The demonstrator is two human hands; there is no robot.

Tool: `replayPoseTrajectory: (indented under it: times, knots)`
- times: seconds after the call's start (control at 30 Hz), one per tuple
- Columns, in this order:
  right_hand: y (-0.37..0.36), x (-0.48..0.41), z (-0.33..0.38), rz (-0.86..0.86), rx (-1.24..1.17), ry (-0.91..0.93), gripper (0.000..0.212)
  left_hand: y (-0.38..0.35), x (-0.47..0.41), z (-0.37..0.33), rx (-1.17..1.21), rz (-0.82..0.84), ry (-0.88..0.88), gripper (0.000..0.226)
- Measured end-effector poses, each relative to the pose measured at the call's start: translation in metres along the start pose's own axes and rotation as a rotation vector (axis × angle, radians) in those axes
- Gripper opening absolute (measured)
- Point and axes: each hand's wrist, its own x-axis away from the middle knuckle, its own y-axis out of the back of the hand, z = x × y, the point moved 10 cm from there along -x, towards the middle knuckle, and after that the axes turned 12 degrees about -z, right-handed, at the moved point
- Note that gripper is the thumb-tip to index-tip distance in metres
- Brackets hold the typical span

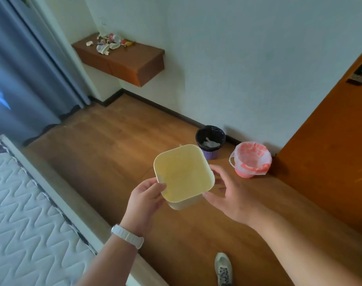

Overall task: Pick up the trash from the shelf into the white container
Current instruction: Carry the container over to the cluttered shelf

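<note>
An empty square white container (pixel 184 174) hangs in mid-air in front of me, above the wooden floor. My left hand (pixel 145 198) grips its near left rim, thumb over the edge. My right hand (pixel 229 193) is beside its right wall with fingers spread and relaxed, the thumb close to the near corner. Far off at the upper left, a brown wall shelf (pixel 130 62) carries a pile of crumpled paper and wrapper trash (pixel 110 45).
A purple bin with a black liner (pixel 210 142) and a pink bin with a printed plastic bag (pixel 250 159) stand by the wall. An orange door (pixel 330 141) is at right, a mattress (pixel 27 213) at left, blue curtains (pixel 21 75) behind it.
</note>
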Motion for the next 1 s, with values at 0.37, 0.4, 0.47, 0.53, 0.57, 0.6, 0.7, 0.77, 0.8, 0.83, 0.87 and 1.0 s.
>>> replayPoseTrajectory:
  times: [0.37, 0.4, 0.47, 0.53, 0.57, 0.6, 0.7, 0.77, 0.8, 0.83, 0.87, 1.0]
  knots:
    - [0.059, -0.11, -0.037, 0.023, -0.019, 0.022, 0.062, -0.1, -0.059, -0.04, -0.006, -0.05, 0.001, 0.016]
    - [0.057, -0.116, -0.034, 0.025, -0.025, 0.03, 0.062, -0.097, -0.062, -0.045, -0.002, -0.064, -0.002, 0.016]
    - [0.047, -0.129, -0.022, 0.047, -0.027, 0.055, 0.061, -0.087, -0.07, -0.057, 0.006, -0.092, -0.012, 0.016]
    - [0.032, -0.142, -0.008, 0.073, -0.014, 0.083, 0.058, -0.073, -0.081, -0.068, 0.02, -0.118, -0.026, 0.017]
    - [0.023, -0.151, -0.001, 0.083, -0.003, 0.096, 0.058, -0.063, -0.087, -0.072, 0.032, -0.136, -0.028, 0.017]
    - [0.014, -0.159, 0.007, 0.092, 0.004, 0.108, 0.058, -0.053, -0.094, -0.076, 0.045, -0.155, -0.026, 0.017]
    - [-0.014, -0.188, 0.03, 0.101, 0.037, 0.136, 0.058, -0.026, -0.121, -0.088, 0.082, -0.184, -0.013, 0.018]
    - [-0.032, -0.209, 0.048, 0.11, 0.073, 0.16, 0.057, -0.012, -0.145, -0.099, 0.103, -0.183, -0.005, 0.018]
    - [-0.041, -0.22, 0.058, 0.11, 0.089, 0.172, 0.057, -0.006, -0.159, -0.107, 0.111, -0.177, -0.005, 0.018]
    - [-0.049, -0.232, 0.068, 0.099, 0.097, 0.181, 0.058, 0.001, -0.173, -0.116, 0.116, -0.168, -0.008, 0.018]
    - [-0.057, -0.243, 0.077, 0.082, 0.098, 0.181, 0.058, 0.007, -0.187, -0.126, 0.116, -0.155, -0.012, 0.018]
    - [-0.098, -0.289, 0.12, 0.039, 0.091, 0.169, 0.058, 0.044, -0.24, -0.179, 0.121, -0.107, -0.047, 0.019]
